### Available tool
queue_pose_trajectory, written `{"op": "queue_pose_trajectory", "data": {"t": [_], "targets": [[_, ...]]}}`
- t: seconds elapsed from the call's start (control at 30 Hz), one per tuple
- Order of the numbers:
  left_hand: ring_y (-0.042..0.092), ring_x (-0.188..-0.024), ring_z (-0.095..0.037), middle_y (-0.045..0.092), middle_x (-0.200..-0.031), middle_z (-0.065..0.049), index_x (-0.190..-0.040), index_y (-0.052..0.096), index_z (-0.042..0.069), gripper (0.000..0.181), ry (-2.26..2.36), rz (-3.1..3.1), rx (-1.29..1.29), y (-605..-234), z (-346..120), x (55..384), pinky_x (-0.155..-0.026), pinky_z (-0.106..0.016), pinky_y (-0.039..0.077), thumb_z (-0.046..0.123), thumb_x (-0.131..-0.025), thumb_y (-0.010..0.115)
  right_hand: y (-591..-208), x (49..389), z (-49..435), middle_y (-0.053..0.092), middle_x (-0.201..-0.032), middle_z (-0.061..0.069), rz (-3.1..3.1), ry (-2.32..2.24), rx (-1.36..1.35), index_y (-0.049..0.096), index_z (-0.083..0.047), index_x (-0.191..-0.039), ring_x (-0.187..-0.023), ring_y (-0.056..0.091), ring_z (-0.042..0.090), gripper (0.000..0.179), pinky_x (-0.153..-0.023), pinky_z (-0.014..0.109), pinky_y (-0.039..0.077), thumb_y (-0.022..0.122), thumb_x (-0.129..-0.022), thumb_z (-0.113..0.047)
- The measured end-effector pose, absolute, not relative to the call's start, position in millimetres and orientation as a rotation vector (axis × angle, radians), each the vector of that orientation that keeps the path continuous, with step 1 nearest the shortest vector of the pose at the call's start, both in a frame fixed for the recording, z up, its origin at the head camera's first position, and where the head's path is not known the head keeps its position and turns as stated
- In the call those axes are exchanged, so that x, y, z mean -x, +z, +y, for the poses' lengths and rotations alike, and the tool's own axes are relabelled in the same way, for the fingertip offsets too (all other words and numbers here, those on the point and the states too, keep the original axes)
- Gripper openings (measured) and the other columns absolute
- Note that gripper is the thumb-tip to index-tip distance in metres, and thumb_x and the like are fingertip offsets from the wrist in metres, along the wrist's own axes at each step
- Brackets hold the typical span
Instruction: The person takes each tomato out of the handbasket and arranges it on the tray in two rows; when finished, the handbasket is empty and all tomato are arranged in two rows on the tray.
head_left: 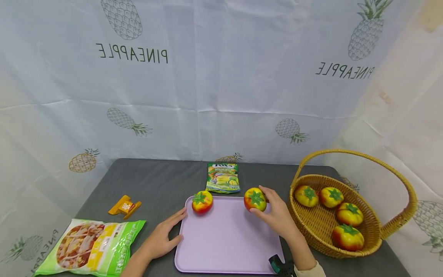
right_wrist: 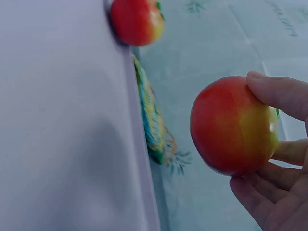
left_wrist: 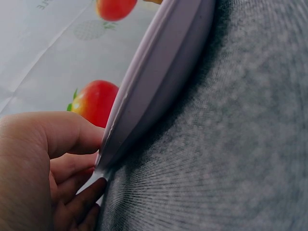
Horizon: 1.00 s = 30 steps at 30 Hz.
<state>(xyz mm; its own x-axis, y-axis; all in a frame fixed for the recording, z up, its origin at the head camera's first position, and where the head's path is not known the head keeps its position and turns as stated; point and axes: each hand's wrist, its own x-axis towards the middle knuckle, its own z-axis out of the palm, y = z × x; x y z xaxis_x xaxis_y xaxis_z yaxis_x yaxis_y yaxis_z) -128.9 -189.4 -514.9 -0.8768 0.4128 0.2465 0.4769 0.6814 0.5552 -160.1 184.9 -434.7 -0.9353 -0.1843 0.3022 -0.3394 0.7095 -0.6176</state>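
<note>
My right hand (head_left: 279, 215) grips a red and yellow tomato (head_left: 255, 199) with a green star-shaped top, thumb on one side and fingers on the other. In the right wrist view this tomato (right_wrist: 236, 127) is held up off the lilac tray (right_wrist: 57, 125), near its far right corner. A second tomato (head_left: 202, 202) sits at the tray's far left corner. At the left edge of the tray (head_left: 228, 238), my left hand (head_left: 162, 235) rests with its fingertips touching the rim, as the left wrist view of that hand (left_wrist: 53, 149) also shows.
On the right stands a wicker basket (head_left: 308, 227) with a tall handle and several more tomatoes inside. Behind the tray lies a green candy packet (head_left: 223, 179). A small orange wrapper (head_left: 125, 207) and a large green food bag (head_left: 91, 246) lie to the left.
</note>
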Motion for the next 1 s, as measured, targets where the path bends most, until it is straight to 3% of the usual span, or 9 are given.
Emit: {"op": "queue_pose_trajectory", "data": {"t": [0.47, 1.0], "targets": [[0.046, -0.131, -0.023, 0.044, -0.148, -0.001, -0.136, 0.052, 0.01, 0.058, -0.962, -2.76, 0.762, -516.5, -188.9, 128.8, -0.102, -0.045, 0.043, 0.015, -0.079, 0.066, -459.3, 176.6, 133.7, 0.053, -0.13, 0.01, -2.768, 1.192, -0.494, 0.048, -0.004, -0.136, -0.111, 0.057, 0.022, 0.074, -0.092, 0.041, 0.051, 0.076, -0.077, -0.039], [0.047, -0.131, -0.024, 0.044, -0.147, -0.001, -0.136, 0.052, 0.01, 0.057, -0.959, -2.76, 0.748, -516.0, -188.8, 128.1, -0.101, -0.046, 0.043, 0.015, -0.08, 0.065, -468.9, 197.6, 104.8, 0.051, -0.133, 0.016, -2.831, 1.186, -0.559, 0.046, 0.001, -0.136, -0.12, 0.052, 0.032, 0.072, -0.103, 0.05, 0.042, 0.075, -0.079, -0.032]]}}
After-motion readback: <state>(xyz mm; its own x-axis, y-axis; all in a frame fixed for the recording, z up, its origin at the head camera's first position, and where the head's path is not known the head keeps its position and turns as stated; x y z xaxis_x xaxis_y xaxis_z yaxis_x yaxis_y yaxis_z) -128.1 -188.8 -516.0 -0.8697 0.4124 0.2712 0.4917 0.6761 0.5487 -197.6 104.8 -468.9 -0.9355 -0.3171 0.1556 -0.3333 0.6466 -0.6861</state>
